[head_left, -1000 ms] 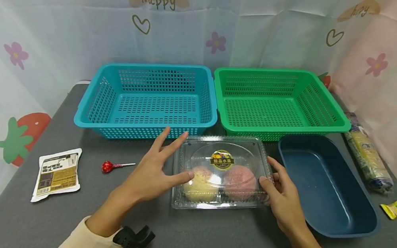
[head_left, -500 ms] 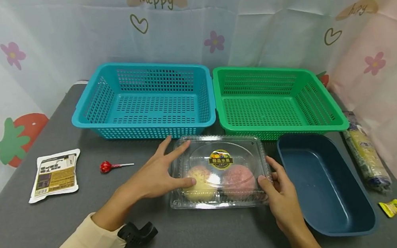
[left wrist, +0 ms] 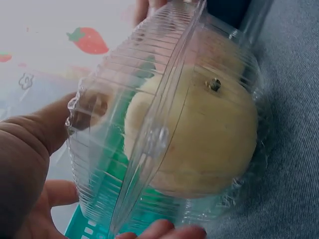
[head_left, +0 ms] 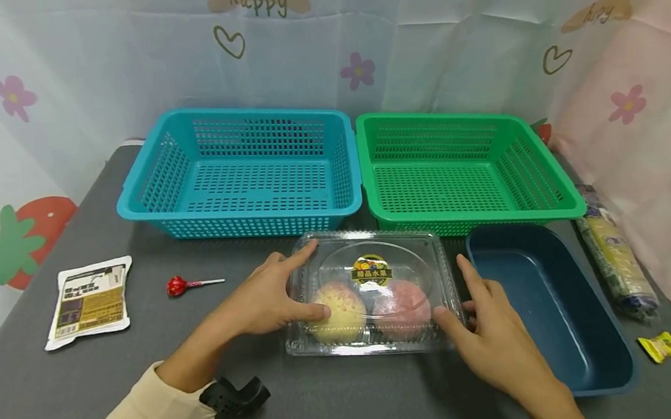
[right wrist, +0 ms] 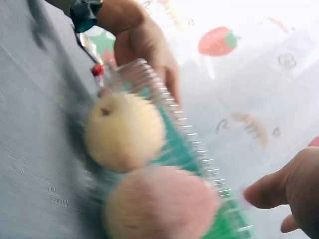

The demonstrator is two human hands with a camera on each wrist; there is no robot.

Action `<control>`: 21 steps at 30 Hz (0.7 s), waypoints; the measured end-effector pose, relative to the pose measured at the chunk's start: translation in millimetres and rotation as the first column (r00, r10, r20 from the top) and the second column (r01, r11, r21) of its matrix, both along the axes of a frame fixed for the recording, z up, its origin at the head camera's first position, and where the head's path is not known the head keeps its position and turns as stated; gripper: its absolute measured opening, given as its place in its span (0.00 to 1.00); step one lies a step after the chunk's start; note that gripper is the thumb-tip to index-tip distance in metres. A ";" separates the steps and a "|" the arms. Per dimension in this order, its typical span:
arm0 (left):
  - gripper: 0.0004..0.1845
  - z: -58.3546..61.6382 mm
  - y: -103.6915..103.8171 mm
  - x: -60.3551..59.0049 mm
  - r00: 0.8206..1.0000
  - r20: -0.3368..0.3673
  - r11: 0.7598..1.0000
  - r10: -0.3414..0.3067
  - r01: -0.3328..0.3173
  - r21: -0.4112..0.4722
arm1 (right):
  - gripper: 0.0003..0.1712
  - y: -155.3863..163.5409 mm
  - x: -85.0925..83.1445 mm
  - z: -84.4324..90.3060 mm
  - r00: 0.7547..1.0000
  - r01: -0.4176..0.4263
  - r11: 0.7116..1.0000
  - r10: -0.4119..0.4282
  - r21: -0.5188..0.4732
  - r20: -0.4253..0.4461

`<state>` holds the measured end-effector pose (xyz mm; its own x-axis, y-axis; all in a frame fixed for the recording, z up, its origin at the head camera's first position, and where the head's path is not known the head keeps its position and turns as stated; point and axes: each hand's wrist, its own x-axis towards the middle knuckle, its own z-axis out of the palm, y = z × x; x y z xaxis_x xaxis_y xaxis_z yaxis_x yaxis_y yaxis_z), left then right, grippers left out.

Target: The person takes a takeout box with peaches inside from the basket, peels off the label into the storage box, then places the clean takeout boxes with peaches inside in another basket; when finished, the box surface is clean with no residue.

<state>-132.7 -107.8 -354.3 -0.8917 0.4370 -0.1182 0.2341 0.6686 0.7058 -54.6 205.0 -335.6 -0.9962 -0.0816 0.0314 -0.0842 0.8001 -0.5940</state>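
Note:
A clear plastic clamshell box (head_left: 375,246) lies on the table with a label on its lid. Inside sit a yellow round fruit (head_left: 338,314) with a dark stem (left wrist: 214,84), and a pink round fruit (head_left: 402,307). My left hand (head_left: 262,301) grips the box's left side, thumb and index finger over the lid and other fingertips (left wrist: 174,232) low at its edge. At the box's right side is my right hand (head_left: 499,335), its fingers loosely extended; the right wrist view shows its thumb (right wrist: 266,191) apart from the lid.
Behind the box stand a blue basket (head_left: 264,223) and a green basket (head_left: 476,216). A dark blue tub (head_left: 539,311) is at the right, beside a long wrapped pack (head_left: 616,257) and a yellow candy (head_left: 661,347). Leftward lie a lollipop (head_left: 178,286) and a white-edged pouch (head_left: 89,300).
My left hand has closed from spread fingers onto the box's left side. My right hand has loosened from the right edge, its fingers extending. The box stays in place.

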 end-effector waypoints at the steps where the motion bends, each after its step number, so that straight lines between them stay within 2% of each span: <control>1: 0.56 -0.1 0.4 0.1 1.000 0.004 1.000 0.002 -0.002 0.010 | 0.45 2.0 -0.7 6.4 1.000 -0.014 1.000 0.014 0.026 -0.006; 6: 0.55 0.6 2.4 0.2 0.999 0.036 0.998 0.013 -0.015 0.064 | 0.45 10.6 -13.1 38.3 0.990 -0.125 0.989 0.130 0.073 -0.061; 10: 0.53 -0.2 2.3 0.1 0.994 0.106 0.988 0.030 -0.045 0.147 | 0.43 9.2 -32.0 52.4 0.964 -0.233 0.971 0.238 0.051 -0.117; 16: 0.52 -4.7 4.0 1.2 0.962 0.271 0.940 0.030 -0.120 0.321 | 0.40 -0.6 -60.8 50.3 0.908 -0.376 0.926 0.376 0.036 -0.185; 21: 0.53 -7.8 4.1 1.0 0.948 0.319 0.911 0.011 -0.141 0.388 | 0.39 -16.3 -80.0 43.4 0.873 -0.467 0.884 0.462 0.006 -0.156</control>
<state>-131.7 -103.7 -362.0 -0.8729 0.4372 -0.2167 -0.0741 0.3202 0.9444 -134.6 188.7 -292.2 -0.8271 -0.5305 0.1857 -0.5307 0.6284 -0.5688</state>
